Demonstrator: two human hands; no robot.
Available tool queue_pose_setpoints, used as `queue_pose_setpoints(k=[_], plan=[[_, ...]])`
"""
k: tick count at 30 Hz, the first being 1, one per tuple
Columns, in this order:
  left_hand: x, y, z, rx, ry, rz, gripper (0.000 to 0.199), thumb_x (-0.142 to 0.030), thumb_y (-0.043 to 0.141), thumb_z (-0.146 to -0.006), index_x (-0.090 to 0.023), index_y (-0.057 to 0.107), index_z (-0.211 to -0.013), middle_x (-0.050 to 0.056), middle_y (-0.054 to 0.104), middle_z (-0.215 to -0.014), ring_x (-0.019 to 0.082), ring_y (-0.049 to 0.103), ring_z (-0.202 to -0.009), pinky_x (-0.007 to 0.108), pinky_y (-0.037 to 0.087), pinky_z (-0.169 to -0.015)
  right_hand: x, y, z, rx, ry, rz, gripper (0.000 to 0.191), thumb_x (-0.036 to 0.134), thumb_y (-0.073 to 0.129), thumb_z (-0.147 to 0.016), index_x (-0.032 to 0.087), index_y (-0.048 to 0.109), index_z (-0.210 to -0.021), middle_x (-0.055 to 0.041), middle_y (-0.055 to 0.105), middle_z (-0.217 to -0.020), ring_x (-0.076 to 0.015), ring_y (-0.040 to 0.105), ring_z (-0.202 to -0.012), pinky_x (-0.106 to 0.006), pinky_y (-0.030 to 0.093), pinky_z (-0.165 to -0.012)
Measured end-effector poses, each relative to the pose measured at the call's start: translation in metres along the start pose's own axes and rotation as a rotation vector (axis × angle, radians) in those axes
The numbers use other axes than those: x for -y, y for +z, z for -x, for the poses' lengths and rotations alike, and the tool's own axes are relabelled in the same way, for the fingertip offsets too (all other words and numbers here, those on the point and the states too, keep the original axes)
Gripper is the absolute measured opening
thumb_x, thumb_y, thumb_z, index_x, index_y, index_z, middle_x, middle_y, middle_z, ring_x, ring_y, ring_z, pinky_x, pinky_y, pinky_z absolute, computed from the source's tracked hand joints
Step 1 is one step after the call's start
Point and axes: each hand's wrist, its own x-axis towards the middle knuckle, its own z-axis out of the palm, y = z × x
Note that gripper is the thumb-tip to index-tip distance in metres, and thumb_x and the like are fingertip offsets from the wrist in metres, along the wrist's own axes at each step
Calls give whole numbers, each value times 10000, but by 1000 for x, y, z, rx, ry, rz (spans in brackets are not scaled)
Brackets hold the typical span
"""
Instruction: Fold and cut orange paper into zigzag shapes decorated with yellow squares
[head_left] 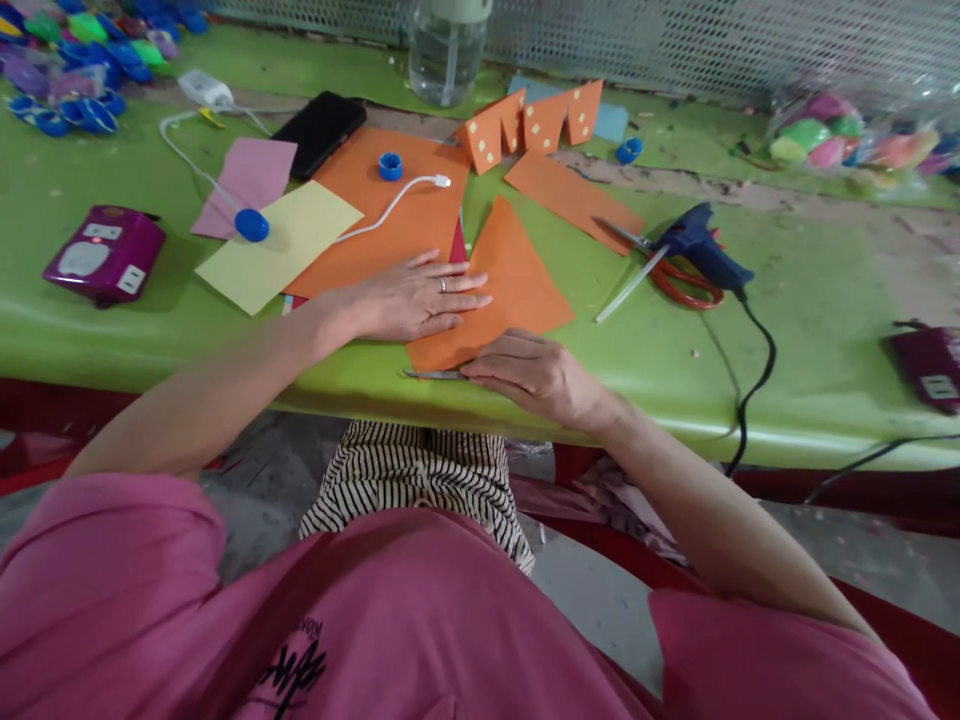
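With my left hand (416, 302) spread flat and my right hand (551, 380) closed around a slim metal tool (435, 375), I judge the orange paper (517, 265), centred near the green table's (660, 370) near edge, light, crease-prone and best steadied flat-palmed.

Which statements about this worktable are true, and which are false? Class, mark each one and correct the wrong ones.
1. The left hand rests on orange paper. True.
2. The ring is on the right hand. False: it is on the left hand.
3. The right hand holds the glue gun. False: it holds a slim metal tool.
4. The clear bottle stands near the mesh. True.
5. The black phone lies on the yellow sheet. False: it lies beyond it.
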Motion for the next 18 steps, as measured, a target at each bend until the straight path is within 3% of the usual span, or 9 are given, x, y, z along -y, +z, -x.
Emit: queue_pose_setpoints(k=[7,11,18], plan=[[-1,-2,0,18,-3,-18,549,-469,204,-1055,-332,264,-1583,-50,152,-1701,195,103,-1578,452,1,-1264,1,-1,2,4,3,13,197,237,520,-1012,181,699,-1074,-80,739,-969,-179,676,-882,-320,574,-767],[1,-1,0,16,-3,-9,540,-450,204,-1056,-347,255,-1584,-61,150,-1700,197,105,-1577,458,-7,-1264,5,-9,4,90,-33,40,221,224,475,-1028,194,689,-1076,-74,745,-962,-180,670,-889,-325,552,-776],[0,4,1,-59,1,-40,533,-445,223,-1059,-305,338,-1560,-10,239,-1680,187,171,-1565,437,62,-1264,18,-7,12,77,14,236,216,275,497,-1024,181,691,-1014,-76,735,-931,-184,651,-844,-339,534,-773]])
